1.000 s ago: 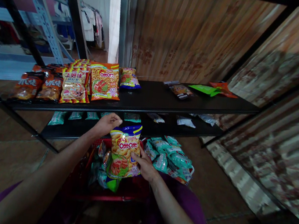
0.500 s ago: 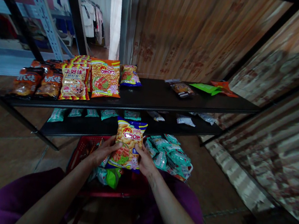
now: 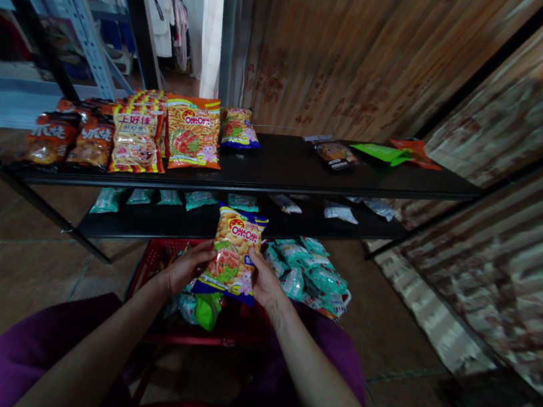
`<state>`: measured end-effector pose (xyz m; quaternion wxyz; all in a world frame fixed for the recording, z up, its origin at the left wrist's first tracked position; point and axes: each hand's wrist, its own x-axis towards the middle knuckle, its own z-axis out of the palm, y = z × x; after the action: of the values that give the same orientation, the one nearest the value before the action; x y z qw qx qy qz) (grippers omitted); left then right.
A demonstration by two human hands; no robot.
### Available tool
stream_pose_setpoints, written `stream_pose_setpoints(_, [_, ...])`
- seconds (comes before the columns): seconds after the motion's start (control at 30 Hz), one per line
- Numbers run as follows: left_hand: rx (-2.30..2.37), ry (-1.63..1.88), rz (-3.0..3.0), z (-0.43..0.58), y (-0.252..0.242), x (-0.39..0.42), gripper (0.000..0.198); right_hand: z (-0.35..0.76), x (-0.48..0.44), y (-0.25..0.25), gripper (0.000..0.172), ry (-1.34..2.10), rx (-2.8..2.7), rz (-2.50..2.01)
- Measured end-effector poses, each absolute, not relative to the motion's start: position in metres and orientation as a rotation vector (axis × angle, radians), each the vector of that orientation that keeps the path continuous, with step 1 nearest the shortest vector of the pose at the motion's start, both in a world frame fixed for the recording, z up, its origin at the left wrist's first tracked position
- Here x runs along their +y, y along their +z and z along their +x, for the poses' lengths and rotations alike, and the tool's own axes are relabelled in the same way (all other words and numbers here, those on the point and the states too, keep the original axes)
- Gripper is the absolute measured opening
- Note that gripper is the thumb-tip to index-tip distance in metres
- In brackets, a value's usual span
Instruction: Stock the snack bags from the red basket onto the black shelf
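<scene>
Between my two hands, above a red basket (image 3: 232, 341), is a blue and yellow snack bag (image 3: 232, 258), slightly tilted. My left hand (image 3: 187, 264) is closed on its left edge, thumb on the front. On the right edge, my right hand (image 3: 266, 282) grips it the same way. Inside the basket, partly hidden by the bag and my arms, lie teal packets and a green packet (image 3: 207, 310). On the upper shelf (image 3: 277, 164) stand an orange snack bag (image 3: 193, 133) and a smaller blue and yellow bag (image 3: 239, 128) like the held one.
Red-yellow bags (image 3: 137, 141) and dark brown packets (image 3: 48, 138) fill the upper shelf's left end. A brown packet (image 3: 333, 154) and a green pouch (image 3: 382, 153) lie to the right. Teal packets (image 3: 201, 200) line the lower shelf. More teal packets (image 3: 309, 273) are piled right of the basket.
The held bag has tilted a little, its top leaning to the right. Both hands keep their hold. The shelf sits slightly higher in the view.
</scene>
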<state>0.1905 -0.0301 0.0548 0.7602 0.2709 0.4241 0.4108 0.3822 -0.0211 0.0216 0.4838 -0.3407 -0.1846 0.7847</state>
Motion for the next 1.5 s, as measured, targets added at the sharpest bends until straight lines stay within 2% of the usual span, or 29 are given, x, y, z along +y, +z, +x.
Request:
stream_pose_setpoints(0.63, [0.909,0.828,0.556,0.199,0.062,-0.024,0.058,0.378,-0.022,0.033,0.048,2.04,-0.506,-0.885])
stream_pose_setpoints(0.93, [0.943,0.915,0.452,0.212,0.071,-0.027,0.056,0.386,-0.021,0.037,0.039,1.955,-0.612,-0.97])
stream_pose_setpoints(1.17, [1.01,1.066,0.248,0.208,0.062,-0.021,0.044,0.399,-0.026,0.029,0.039,1.902,-0.456,-1.155])
stream_pose_setpoints(1.37, [1.031,1.144,0.082,0.216,0.053,-0.019,0.035,0.387,-0.049,0.011,0.036,2.031,-0.308,-1.006])
stream_pose_setpoints(1.5, [1.016,1.154,0.165,0.217,0.041,-0.018,0.039,0.38,-0.056,0.005,0.034,2.034,-0.334,-0.969])
